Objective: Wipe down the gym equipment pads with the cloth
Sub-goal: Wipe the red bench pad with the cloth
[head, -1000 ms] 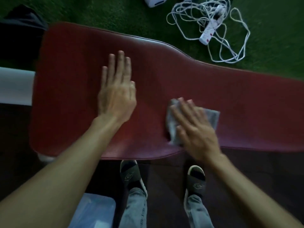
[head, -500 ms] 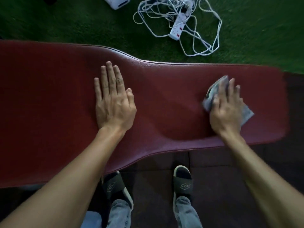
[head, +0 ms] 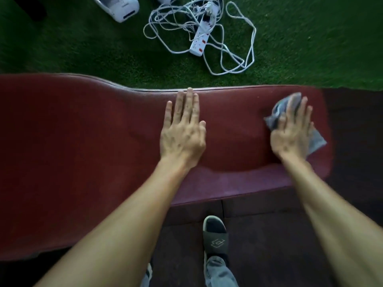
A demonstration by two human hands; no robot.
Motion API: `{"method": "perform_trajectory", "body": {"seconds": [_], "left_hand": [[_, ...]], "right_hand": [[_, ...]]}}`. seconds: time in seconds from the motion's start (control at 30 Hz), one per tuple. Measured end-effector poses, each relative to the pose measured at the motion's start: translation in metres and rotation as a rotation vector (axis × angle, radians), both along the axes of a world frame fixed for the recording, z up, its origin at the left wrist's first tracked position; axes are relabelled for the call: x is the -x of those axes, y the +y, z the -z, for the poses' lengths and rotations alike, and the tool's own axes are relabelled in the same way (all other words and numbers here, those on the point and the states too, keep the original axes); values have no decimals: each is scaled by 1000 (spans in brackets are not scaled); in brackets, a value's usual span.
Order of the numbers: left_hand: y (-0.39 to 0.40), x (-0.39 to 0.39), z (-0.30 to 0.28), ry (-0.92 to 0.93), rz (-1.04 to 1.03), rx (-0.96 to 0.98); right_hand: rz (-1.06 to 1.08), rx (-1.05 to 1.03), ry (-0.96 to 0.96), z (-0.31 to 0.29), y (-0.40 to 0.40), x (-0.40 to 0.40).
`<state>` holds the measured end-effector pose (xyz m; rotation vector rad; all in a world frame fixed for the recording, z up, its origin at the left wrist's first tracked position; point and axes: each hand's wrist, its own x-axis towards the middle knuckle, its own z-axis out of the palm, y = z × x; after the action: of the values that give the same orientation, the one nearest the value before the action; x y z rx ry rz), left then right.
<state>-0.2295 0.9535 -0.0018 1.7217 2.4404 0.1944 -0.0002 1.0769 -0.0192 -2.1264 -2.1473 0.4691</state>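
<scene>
A long dark red bench pad (head: 83,141) runs across the view, wide at the left and narrow at the right. My left hand (head: 183,131) lies flat on the narrow part, fingers spread, reaching the far edge. My right hand (head: 292,129) presses a grey cloth (head: 316,141) onto the pad near its right end. Cloth shows above my fingertips and to the right of my palm; the rest is hidden under the hand.
Green turf lies beyond the pad, with a white power strip (head: 199,42) and its tangled white cord, and a white device (head: 122,7) at the top edge. Dark rubber floor tiles and my sandalled foot (head: 215,237) are below the pad.
My right hand has carried the cloth from the pad's middle to its right end. My left hand has slid along to the narrow part, up to the far edge. The view shifted right.
</scene>
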Motion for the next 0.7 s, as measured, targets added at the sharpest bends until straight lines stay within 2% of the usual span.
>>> {"method": "perform_trajectory", "body": {"seconds": [0.03, 0.07, 0.17, 0.23, 0.3, 0.37, 0.43, 0.47, 0.5, 0.53, 0.6, 0.67, 0.7], "left_hand": [[5, -8, 4, 36, -13, 0], [7, -11, 9, 69, -33, 1], [7, -13, 14, 112, -50, -8], [7, -13, 13, 121, -55, 0], [8, -14, 11, 140, -55, 21], [8, -14, 10, 159, -53, 43], [8, -14, 10, 170, -53, 46], [8, -14, 9, 172, -52, 44], [8, -14, 9, 173, -52, 48], [8, -14, 9, 171, -53, 51], [9, -16, 8, 163, -58, 55], [10, -16, 6, 163, -62, 69], [9, -16, 5, 169, -62, 75]], "right_hand": [[53, -14, 11, -3, 18, 17], [-1, -39, 27, -5, 25, 35], [-535, -113, 68, -4, -5, 44], [-742, -75, 47, -2, -49, -2], [-635, -54, 48, 0, -58, -56], [-394, -36, 2, 8, -27, -78], [-128, -38, -11, 12, 17, -51], [-47, -46, 16, 10, 34, -27], [-56, -59, 40, 6, 41, 0], [-147, -92, 67, 2, 35, 22], [-478, -116, 98, -4, -10, 33], [-777, -42, 72, -8, -70, -5], [-840, -21, 64, -9, -86, -35]]}}
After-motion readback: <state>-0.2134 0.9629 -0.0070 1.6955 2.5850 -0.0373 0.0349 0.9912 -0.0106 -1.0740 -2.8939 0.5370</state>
